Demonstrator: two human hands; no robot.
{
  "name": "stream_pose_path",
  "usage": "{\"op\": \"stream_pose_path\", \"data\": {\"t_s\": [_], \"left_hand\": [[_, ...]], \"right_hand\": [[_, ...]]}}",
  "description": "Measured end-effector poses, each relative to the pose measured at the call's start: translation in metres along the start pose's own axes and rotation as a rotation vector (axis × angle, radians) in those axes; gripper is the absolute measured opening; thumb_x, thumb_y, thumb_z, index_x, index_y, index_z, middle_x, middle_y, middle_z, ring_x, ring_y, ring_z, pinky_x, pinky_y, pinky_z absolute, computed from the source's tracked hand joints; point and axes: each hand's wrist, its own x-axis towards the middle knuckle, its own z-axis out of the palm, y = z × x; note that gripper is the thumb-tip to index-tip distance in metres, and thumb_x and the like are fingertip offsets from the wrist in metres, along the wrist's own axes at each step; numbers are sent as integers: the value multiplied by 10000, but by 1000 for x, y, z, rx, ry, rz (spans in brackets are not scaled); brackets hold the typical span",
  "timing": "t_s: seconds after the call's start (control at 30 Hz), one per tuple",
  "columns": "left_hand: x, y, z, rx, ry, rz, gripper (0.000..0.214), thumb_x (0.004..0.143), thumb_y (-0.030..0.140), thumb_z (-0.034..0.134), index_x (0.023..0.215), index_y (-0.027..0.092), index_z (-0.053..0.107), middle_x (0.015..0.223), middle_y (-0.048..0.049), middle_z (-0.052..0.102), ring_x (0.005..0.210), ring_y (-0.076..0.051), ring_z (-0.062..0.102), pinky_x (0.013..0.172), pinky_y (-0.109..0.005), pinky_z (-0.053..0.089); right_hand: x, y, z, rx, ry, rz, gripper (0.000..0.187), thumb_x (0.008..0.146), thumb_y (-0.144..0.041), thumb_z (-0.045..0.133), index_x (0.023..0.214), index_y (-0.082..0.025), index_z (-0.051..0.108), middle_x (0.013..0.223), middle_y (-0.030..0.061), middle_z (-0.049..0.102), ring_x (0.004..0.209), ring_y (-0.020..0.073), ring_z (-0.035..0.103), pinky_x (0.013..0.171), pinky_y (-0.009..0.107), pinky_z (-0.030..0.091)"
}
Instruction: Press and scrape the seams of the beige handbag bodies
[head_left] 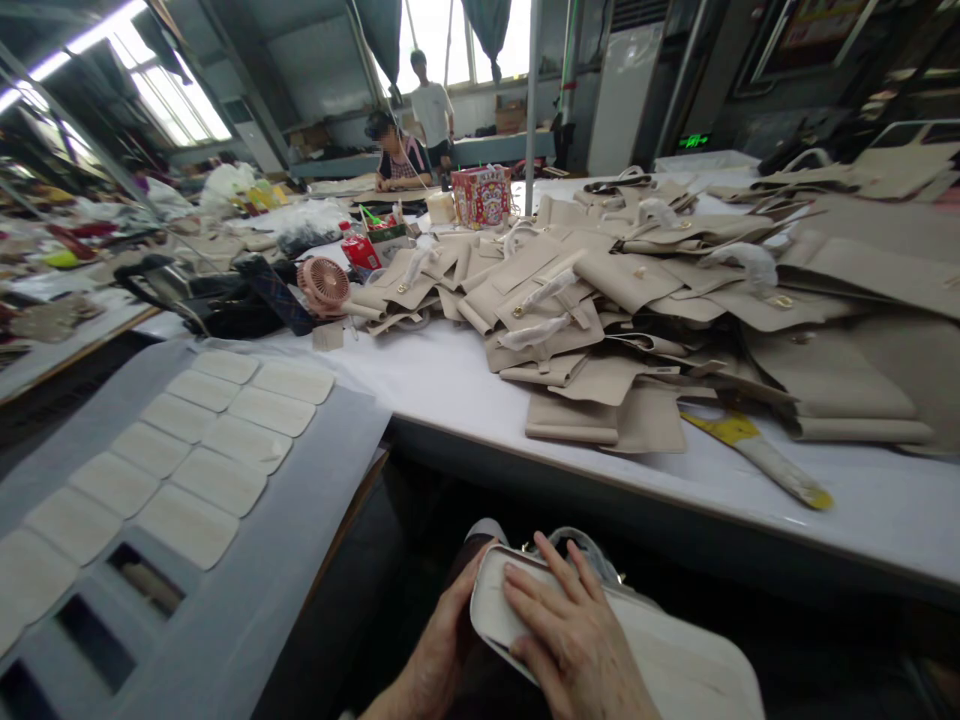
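A pale cream handbag (686,655) with rounded ends lies low in front of me, over my lap. Behind its near end show a plastic-wrapped handle (585,550) and a bit of gold-coloured metal. My left hand (442,630) is closed round the bag's left end, its fingertips partly hidden. Flat on the bag's cream face rests my right hand (574,630), fingers spread and pressing against the surface. To my left, cream rounded panels (221,480) lie in two rows on a sheet-covered table (322,440).
Taupe bag pieces (562,290) are heaped across the white table (442,385) ahead. A yellow-marked tool (765,455) lies near its edge. Further left stand a pink fan (324,285) and a black bag (225,300). Two people (431,110) are at the back. Dark openings (146,578) show in the left table.
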Motion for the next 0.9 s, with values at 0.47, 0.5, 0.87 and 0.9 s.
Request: {"op": "stream_pose_path", "data": {"t_s": [0.47, 0.5, 0.87, 0.9], "left_hand": [[-1, 22, 15, 158, -46, 28, 490, 840, 463, 666, 1266, 221, 665, 1434, -61, 560, 1418, -330, 378, 1239, -477, 179], [-2, 25, 18, 148, -61, 20, 495, 846, 458, 665, 1277, 217, 657, 1433, -68, 561, 1413, -330, 388, 1237, -477, 185], [10, 23, 14, 287, -83, 0, 470, 911, 441, 605, 1298, 175, 603, 1381, -115, 599, 1301, -307, 521, 1156, -453, 338], [12, 20, 11, 312, -75, 12, 465, 916, 443, 597, 1296, 175, 601, 1371, -117, 606, 1285, -305, 534, 1146, -451, 349]], "right_hand": [[-1, 3, 11, -193, 173, -73, 478, 926, -307, 559, 1401, -277, 516, 1480, -107, 473, 1398, 384, 378, 1152, 620, 172], [-1, 3, 11, -189, 174, -80, 472, 926, -309, 565, 1394, -276, 523, 1480, -106, 477, 1402, 368, 376, 1184, 594, 84], [5, 4, 5, -162, 238, -119, 445, 848, -248, 628, 1292, -239, 617, 1414, -122, 556, 1343, 336, 415, 1207, 521, -68], [4, 4, 5, -146, 230, -108, 450, 847, -238, 625, 1297, -239, 612, 1421, -121, 550, 1355, 334, 399, 1206, 519, -66]]}}
